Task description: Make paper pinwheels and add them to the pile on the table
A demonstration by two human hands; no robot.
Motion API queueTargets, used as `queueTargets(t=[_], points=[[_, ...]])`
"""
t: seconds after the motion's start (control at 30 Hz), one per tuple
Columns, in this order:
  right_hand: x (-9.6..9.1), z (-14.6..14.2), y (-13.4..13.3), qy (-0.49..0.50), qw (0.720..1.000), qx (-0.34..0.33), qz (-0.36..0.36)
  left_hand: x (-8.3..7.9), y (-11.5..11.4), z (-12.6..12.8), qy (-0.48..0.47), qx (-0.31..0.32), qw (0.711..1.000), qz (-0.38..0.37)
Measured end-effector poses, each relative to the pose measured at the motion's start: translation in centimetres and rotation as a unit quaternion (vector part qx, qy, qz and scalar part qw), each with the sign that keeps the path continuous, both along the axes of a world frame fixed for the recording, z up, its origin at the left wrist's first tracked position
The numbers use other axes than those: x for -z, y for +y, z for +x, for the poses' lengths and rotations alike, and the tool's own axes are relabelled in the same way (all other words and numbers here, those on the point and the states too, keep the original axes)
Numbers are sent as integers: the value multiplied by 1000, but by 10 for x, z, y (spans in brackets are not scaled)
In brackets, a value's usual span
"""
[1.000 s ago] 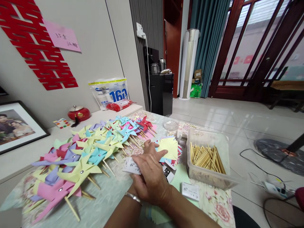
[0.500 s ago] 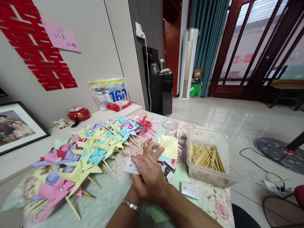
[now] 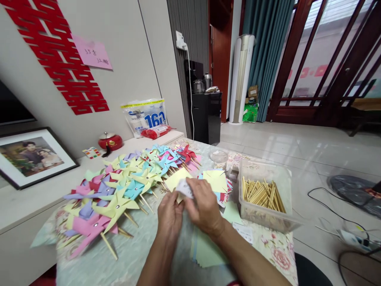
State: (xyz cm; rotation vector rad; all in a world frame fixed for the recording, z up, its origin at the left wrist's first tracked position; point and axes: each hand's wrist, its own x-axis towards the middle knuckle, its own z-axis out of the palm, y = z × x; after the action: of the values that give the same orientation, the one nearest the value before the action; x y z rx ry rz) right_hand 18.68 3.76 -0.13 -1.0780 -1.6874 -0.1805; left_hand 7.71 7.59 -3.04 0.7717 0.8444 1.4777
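My left hand point(image 3: 170, 212) is closed on a pale yellow paper square point(image 3: 176, 177), which stands out beyond the fingers. My right hand point(image 3: 206, 204), closed as well, holds a small white printed box point(image 3: 185, 188) against the near side of that paper. Both hands almost meet over the middle of the table. To the right of my fingers lies a stack of coloured paper squares with a slit yellow sheet point(image 3: 214, 180) on top. Finished paper pinwheels point(image 3: 117, 206) on wooden sticks cover the table's left side.
A clear plastic bin point(image 3: 264, 220) of wooden sticks point(image 3: 262, 194) stands on the right. Green paper sheets point(image 3: 208, 248) lie by my right forearm, with another white box point(image 3: 243, 232) beside them. A round clear container point(image 3: 218, 157) sits farther back. A framed photo point(image 3: 35, 157) leans at left.
My left hand has drawn back from the paper stack with a yellow square. My right hand has brought the white box over to it, and the forearms no longer cross. The view has turned slightly left.
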Motion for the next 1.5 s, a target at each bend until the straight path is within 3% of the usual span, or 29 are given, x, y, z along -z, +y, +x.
queueTargets(t=[0.1, 0.2, 0.33, 0.53, 0.63, 0.7, 0.77, 0.83, 0.9, 0.97, 1.03, 1.1, 1.2, 1.33, 1.43, 1.5], points=[[0, 21, 7, -18, 991, 102, -85, -5, -15, -24, -59, -43, 990, -117], [-3, 39, 11, -74, 955, 201, -203, -5, -36, -39, -71, -32, 988, -133], [-11, 53, 11, -144, 898, 272, -313, 1, -48, -47, -61, 12, 992, -107], [-7, 59, 15, -204, 838, 307, -402, -3, -47, -54, -56, 62, 994, -74], [-7, 60, 13, -197, 855, 312, -363, -8, -48, -57, -50, 68, 994, -72], [-10, 56, 9, -159, 904, 284, -276, -10, -48, -58, -44, 66, 994, -70], [-14, 45, 3, -79, 957, 193, -202, -11, -48, -59, -40, 57, 995, -68], [-15, 29, -4, 40, 973, 62, -220, -12, -48, -60, -41, 48, 996, -63], [-13, 12, -8, 176, 933, -59, -308, -12, -48, -61, -41, 47, 996, -58], [-7, -3, -9, 295, 865, -160, -372, -11, -49, -63, -32, 46, 997, -55], [-2, -11, -9, 379, 805, -216, -403, -9, -49, -64, -14, 42, 998, -51], [1, -14, -8, 427, 772, -225, -415, -8, -50, -66, 2, 44, 998, -46], [3, -14, -8, 452, 764, -205, -412, -7, -53, -68, 20, 65, 997, -41], [5, -14, -11, 423, 777, -212, -414, -6, -64, -75, 111, 86, 989, -34], [6, -12, -15, 339, 796, -250, -434, -3, -81, -87, 255, 21, 967, 1], [7, -9, -20, 260, 824, -273, -422, 0, -95, -97, 371, -50, 925, 63]])
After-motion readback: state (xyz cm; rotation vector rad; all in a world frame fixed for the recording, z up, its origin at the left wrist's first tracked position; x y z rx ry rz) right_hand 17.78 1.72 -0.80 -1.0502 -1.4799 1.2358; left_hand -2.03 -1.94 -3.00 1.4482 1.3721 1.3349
